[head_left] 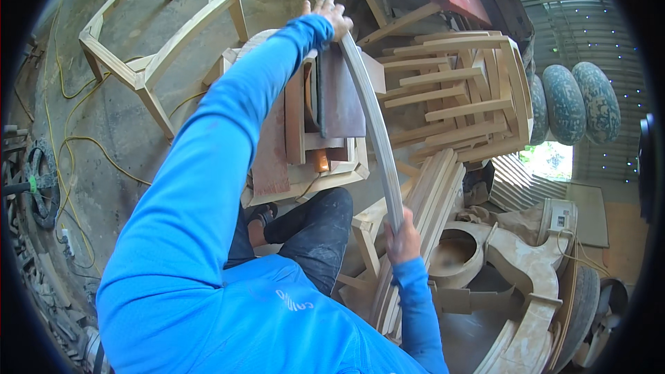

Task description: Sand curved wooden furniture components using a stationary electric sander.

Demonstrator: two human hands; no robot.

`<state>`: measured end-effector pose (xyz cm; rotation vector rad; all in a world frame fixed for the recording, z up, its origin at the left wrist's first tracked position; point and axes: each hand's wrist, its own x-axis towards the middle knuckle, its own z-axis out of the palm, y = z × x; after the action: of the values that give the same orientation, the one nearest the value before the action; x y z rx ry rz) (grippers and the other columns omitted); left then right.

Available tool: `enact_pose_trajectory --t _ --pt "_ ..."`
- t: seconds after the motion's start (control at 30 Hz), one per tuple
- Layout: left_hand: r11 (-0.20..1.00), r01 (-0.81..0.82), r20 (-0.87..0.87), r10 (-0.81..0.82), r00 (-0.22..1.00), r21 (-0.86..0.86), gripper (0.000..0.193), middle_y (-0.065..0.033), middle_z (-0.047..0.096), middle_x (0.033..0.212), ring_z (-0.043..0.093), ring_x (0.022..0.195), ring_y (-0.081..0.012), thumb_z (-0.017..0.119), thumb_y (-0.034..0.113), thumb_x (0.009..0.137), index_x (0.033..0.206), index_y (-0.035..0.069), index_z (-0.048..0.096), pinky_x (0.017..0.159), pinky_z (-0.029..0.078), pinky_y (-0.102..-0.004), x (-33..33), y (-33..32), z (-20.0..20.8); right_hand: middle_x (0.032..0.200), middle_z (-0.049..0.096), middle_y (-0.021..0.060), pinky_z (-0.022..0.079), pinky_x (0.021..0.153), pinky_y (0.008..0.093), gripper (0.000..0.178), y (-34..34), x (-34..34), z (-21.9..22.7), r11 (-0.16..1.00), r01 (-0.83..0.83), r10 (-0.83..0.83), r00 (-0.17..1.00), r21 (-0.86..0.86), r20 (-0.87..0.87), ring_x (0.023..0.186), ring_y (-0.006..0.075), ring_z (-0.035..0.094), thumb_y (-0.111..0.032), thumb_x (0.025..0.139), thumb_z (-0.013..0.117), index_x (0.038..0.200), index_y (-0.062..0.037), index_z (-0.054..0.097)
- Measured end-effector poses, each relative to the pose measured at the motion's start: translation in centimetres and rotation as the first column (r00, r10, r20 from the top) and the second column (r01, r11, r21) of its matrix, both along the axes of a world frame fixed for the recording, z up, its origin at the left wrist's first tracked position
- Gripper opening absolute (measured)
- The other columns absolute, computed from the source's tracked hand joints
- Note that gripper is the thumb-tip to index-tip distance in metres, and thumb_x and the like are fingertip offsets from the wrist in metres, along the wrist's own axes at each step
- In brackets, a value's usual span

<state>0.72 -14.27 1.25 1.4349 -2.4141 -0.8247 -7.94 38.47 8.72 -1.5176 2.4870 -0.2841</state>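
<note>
A long pale wooden strip (374, 121) runs slantwise in front of me, from far middle to near right. My left hand (332, 17) reaches out to its far end, with the fingers closed over the wood. Lower down, my right hand (403, 237) is wrapped in a fist round the near end. Just left of the strip stands a low stand with reddish-brown panels (344, 93) and an orange piece (321, 161) in its middle. My left sleeve hides part of that stand. Whether the strip touches the panels I cannot tell.
A wooden frame with legs (163, 69) stands at far left, near a yellow cord (104, 149) on the floor. Stacked wooden frames (471, 93) are at far right. Long strips (429, 201) lie beside my right arm, next to a pale curved machine housing (516, 253).
</note>
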Motion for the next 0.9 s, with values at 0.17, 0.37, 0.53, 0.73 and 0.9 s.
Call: enact_pose_trajectory --t 0.17,0.37,0.53,0.73,0.9 --pt "0.999 0.032 0.116 -0.032 0.993 0.001 0.072 -0.0091 0.014 0.173 0.007 0.160 -0.0303 0.042 0.048 0.097 0.162 0.019 0.032 0.126 0.004 -0.0610 0.0 -4.1 -0.9 0.097 0.070 0.0252 0.055 0.073 0.0584 0.047 -15.1 -2.1 -1.6 0.989 -0.148 0.149 0.982 0.018 -0.116 0.088 0.0501 0.068 -0.014 0.093 0.065 0.133 -0.0162 0.043" --pt "0.997 -0.068 0.005 0.068 0.998 -0.048 0.077 -0.0121 0.013 0.173 0.007 0.160 -0.0308 0.045 0.050 0.095 0.161 0.012 0.033 0.126 0.005 -0.0616 1.8 -2.6 -1.5 0.093 0.068 0.0245 0.055 0.069 0.0594 0.039 -22.5 -1.2 -1.3 0.978 -0.196 0.208 0.917 0.069 -0.339 0.083 0.0492 0.069 -0.014 0.093 0.059 0.129 -0.0140 0.044" --pt "0.943 0.268 0.094 -0.253 0.963 -0.196 0.065 -0.0107 0.025 0.170 0.012 0.159 -0.0341 0.042 0.053 0.098 0.152 0.019 0.048 0.125 0.010 -0.0651 2.9 5.2 1.7 0.099 0.068 0.0241 0.056 0.069 0.0584 0.064 -7.9 0.3 -3.9 0.979 -0.175 0.169 0.983 -0.105 -0.066 0.084 0.0496 0.068 -0.008 0.091 0.060 0.149 -0.0167 0.036" --pt "0.896 0.258 -0.110 -0.316 0.942 -0.361 0.060 -0.0160 0.039 0.161 0.021 0.155 -0.0419 0.050 0.054 0.094 0.137 0.013 0.063 0.123 0.014 -0.0674 4.7 20.6 3.7 0.102 0.069 0.0262 0.058 0.073 0.0501 0.055 15.0 6.4 -2.4 0.987 0.039 0.001 0.967 -0.155 0.255 0.091 0.0478 0.070 -0.014 0.092 0.072 0.141 -0.0099 0.046" --pt "0.903 0.242 -0.245 -0.339 0.908 -0.354 0.057 -0.0230 0.039 0.158 0.017 0.156 -0.0450 0.055 0.046 0.090 0.132 0.009 0.065 0.123 0.012 -0.0677 4.7 31.3 6.4 0.091 0.071 0.0175 0.057 0.067 0.0423 0.046 23.9 11.3 0.5 0.972 0.230 -0.202 0.925 -0.052 0.321 0.081 0.0338 0.074 -0.020 0.091 0.077 0.128 -0.0059 0.053"
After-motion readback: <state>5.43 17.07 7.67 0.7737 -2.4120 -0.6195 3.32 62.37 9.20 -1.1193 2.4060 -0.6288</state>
